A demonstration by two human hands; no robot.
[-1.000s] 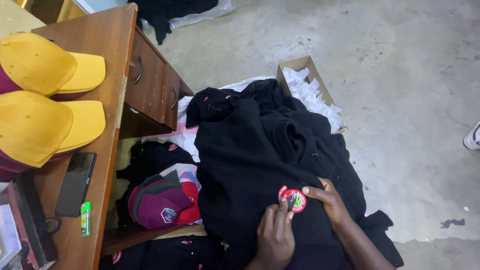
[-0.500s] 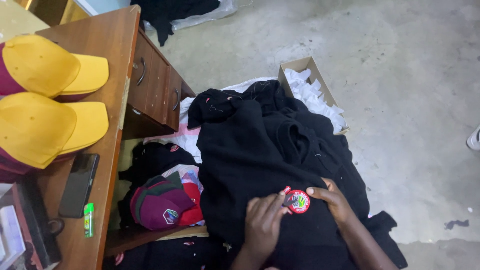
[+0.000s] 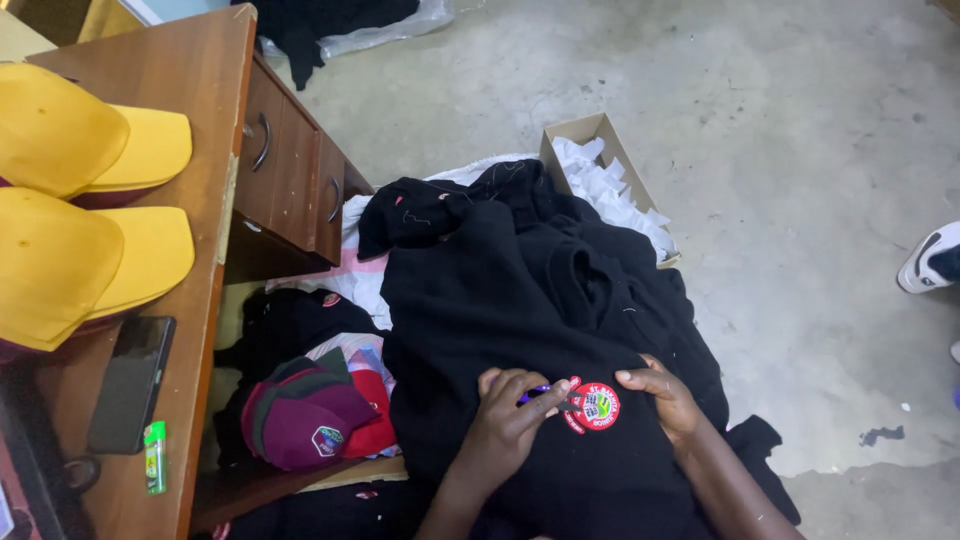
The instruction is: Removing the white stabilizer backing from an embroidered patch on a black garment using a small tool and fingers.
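A black garment is spread over my lap and a heap of clothes. On it lies a round red badge with a white and green centre. My left hand rests on the cloth just left of the badge and pinches a small purple tool against the badge's edge. On the other side, my right hand lies flat with its fingertips touching the badge's right rim.
A wooden desk with drawers stands at left, bearing two yellow caps, a black phone and a small green lighter. A maroon cap lies below. A cardboard box of white cloth sits behind. A shoe shows at right.
My left hand has slid up from the lower cloth to the badge's left edge, now with the purple tool at it. The right hand stays at the badge's right side.
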